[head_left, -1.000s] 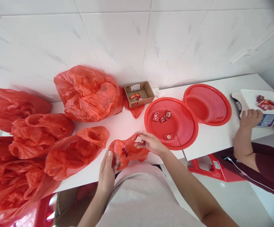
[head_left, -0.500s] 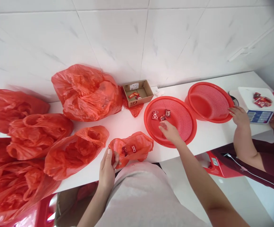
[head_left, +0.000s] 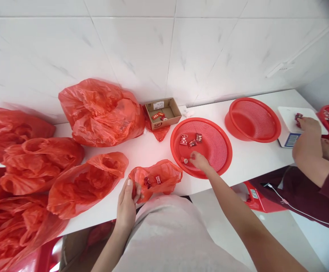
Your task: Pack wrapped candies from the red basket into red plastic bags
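My left hand (head_left: pixel 128 202) is closed on the left rim of a red plastic bag (head_left: pixel 168 170), which lies open at the table's front edge. Inside that bag are two small wrapped candies (head_left: pixel 158 180). My right hand (head_left: pixel 200 161) reaches into the nearer red basket (head_left: pixel 178 128), fingers drawn together low over its floor. Just left of the fingertips lies a red wrapped candy (head_left: pixel 184 160); whether they grip it is unclear. Further back in the basket lie three more candies, among them a dotted red one (head_left: pixel 184 139) and a dark one (head_left: pixel 199 138).
Full red bags (head_left: pixel 102 113) crowd the left. A small cardboard box (head_left: pixel 167 120) with a few wrappers stands by the wall. Rightward are a second red basket (head_left: pixel 238 124), a scale (head_left: pixel 285 117), and a co-worker's hand (head_left: pixel 309 124) over it. A candy-filled basket (head_left: pixel 322 109) stands beyond.
My right hand has shifted slightly left and down in the basket, and the candy beside its fingertips now shows. The co-worker's hand has gone from the second basket to the candies on the scale.
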Motion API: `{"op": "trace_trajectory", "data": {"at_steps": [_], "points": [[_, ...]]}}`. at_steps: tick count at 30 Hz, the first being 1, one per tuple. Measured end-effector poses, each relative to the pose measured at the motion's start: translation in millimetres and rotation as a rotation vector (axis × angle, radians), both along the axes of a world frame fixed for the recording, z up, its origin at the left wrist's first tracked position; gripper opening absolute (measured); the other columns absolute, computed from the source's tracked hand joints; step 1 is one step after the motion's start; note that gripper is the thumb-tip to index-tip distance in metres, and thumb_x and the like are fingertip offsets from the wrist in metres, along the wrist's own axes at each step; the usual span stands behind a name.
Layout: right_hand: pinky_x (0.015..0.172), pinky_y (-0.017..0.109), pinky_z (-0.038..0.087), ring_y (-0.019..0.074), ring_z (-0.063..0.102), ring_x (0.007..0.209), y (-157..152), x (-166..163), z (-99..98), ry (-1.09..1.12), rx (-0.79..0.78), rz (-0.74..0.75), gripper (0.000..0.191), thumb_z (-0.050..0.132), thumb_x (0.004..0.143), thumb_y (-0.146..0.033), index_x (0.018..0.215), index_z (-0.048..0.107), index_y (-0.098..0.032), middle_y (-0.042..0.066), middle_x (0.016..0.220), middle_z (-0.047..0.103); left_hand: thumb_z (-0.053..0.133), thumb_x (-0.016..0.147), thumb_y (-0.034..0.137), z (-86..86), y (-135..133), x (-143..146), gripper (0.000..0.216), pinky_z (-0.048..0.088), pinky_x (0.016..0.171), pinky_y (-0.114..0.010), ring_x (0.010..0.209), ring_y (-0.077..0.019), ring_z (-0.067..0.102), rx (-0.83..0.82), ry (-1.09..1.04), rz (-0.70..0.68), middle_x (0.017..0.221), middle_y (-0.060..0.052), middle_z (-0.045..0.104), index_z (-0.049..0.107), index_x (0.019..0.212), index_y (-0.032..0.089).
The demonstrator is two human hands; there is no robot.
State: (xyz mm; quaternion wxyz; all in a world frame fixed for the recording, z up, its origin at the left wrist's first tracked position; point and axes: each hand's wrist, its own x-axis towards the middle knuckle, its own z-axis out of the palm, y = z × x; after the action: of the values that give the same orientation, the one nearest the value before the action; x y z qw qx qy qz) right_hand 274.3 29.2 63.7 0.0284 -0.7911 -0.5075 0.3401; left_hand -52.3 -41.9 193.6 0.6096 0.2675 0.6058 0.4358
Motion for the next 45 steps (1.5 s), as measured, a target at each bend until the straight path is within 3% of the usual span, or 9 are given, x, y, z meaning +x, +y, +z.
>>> {"op": "trace_trajectory", "data": {"at_steps": [4, 9, 16, 21, 25, 30, 37, 41, 45], "points": [[0.069, 0.029, 0.040, 0.0258, 0.063, 0.091, 0.3, -16.5, -11.9, 0.042, 0.022, -0.053, 0.036, 0.070, 0.075, -0.034, 0.105, 0.061, -0.017, 0.016, 0.115, 0.062, 0.048, 0.091, 0.055, 2.3, 0.3, 0.5, 0.041, 0.042, 0.061, -0.022, 0.058, -0.0096, 0.039, 0.005, -0.004, -0.007, 0.065, 0.005, 0.044, 0.047, 0.067, 0.021], [0.067, 0.030, 0.041, 0.0238, 0.062, 0.079, 5.9, -14.9, -7.4, 0.210, 0.075, -0.186, 0.025, 0.075, 0.068, -0.036, 0.068, 0.057, -0.018, 0.007, 0.077, 0.065, 0.048, 0.090, 0.056, 3.2, -2.0, -3.1, 0.043, 0.043, 0.063, -0.022, 0.059, -0.0096, 0.039, 0.001, 0.005, 0.007, 0.066, 0.005, 0.043, 0.048, 0.066, 0.020], [0.064, 0.028, 0.050, 0.0165, 0.061, 0.075, -9.9, -27.0, 56.8, 0.683, 0.265, -0.386, 0.039, 0.067, 0.071, -0.058, 0.078, 0.054, -0.022, 0.003, 0.084, 0.065, 0.052, 0.088, 0.055, 2.5, -0.6, -1.2, 0.042, 0.044, 0.063, -0.022, 0.058, -0.0096, 0.038, -0.003, -0.021, 0.045, 0.065, 0.005, 0.043, 0.047, 0.065, 0.021], [0.063, 0.028, 0.052, 0.0163, 0.064, 0.077, -18.0, -57.3, 104.2, 0.955, 0.293, -0.419, 0.040, 0.078, 0.066, -0.049, 0.080, 0.052, -0.022, 0.002, 0.087, 0.069, 0.050, 0.089, 0.056, 3.5, 1.1, 2.6, 0.042, 0.042, 0.061, -0.021, 0.059, -0.0096, 0.039, -0.005, -0.004, 0.024, 0.065, 0.005, 0.043, 0.047, 0.066, 0.021], [0.060, 0.026, 0.051, 0.0160, 0.065, 0.076, -22.6, -84.9, 119.2, 1.072, 0.242, -0.311, 0.032, 0.076, 0.070, -0.040, 0.079, 0.052, -0.021, 0.003, 0.088, 0.071, 0.049, 0.090, 0.057, 2.3, 2.2, 2.4, 0.043, 0.041, 0.061, -0.021, 0.060, -0.0097, 0.039, 0.010, -0.012, 0.021, 0.066, 0.004, 0.043, 0.047, 0.066, 0.020], [0.069, 0.029, 0.053, 0.0163, 0.067, 0.079, -18.4, -101.8, 97.2, 0.758, 0.232, 0.014, 0.017, 0.061, 0.083, -0.035, 0.088, 0.057, -0.020, 0.004, 0.091, 0.072, 0.053, 0.088, 0.056, 2.3, 0.8, -1.0, 0.042, 0.041, 0.060, -0.021, 0.061, -0.0099, 0.039, 0.009, -0.018, 0.052, 0.066, 0.005, 0.043, 0.046, 0.066, 0.021], [0.092, 0.038, 0.044, 0.0266, 0.055, 0.115, 33.3, -23.8, 41.9, 0.164, 0.277, -0.121, 0.037, 0.049, 0.086, -0.017, 0.123, 0.057, -0.018, 0.014, 0.131, 0.056, 0.056, 0.085, 0.058, 4.5, -0.6, -1.2, 0.043, 0.043, 0.062, -0.023, 0.059, -0.0102, 0.038, -0.005, -0.032, 0.051, 0.065, 0.005, 0.043, 0.047, 0.066, 0.021], [0.092, 0.039, 0.041, 0.0309, 0.047, 0.122, 44.0, 0.9, 24.2, 0.105, 0.180, -0.112, 0.051, 0.051, 0.086, -0.013, 0.136, 0.050, -0.021, 0.015, 0.148, 0.040, 0.054, 0.086, 0.057, 5.3, 1.0, -0.7, 0.042, 0.043, 0.062, -0.023, 0.060, -0.0105, 0.039, -0.009, -0.022, 0.042, 0.066, 0.005, 0.043, 0.046, 0.067, 0.021], [0.088, 0.038, 0.043, 0.0281, 0.055, 0.110, 48.1, -4.6, 20.6, 0.215, 0.123, -0.154, 0.040, 0.047, 0.091, -0.019, 0.130, 0.054, -0.017, 0.019, 0.136, 0.050, 0.055, 0.086, 0.057, 4.1, 2.5, -1.4, 0.042, 0.043, 0.062, -0.023, 0.059, -0.0105, 0.038, -0.009, -0.012, 0.064, 0.065, 0.005, 0.043, 0.046, 0.066, 0.021]]}}
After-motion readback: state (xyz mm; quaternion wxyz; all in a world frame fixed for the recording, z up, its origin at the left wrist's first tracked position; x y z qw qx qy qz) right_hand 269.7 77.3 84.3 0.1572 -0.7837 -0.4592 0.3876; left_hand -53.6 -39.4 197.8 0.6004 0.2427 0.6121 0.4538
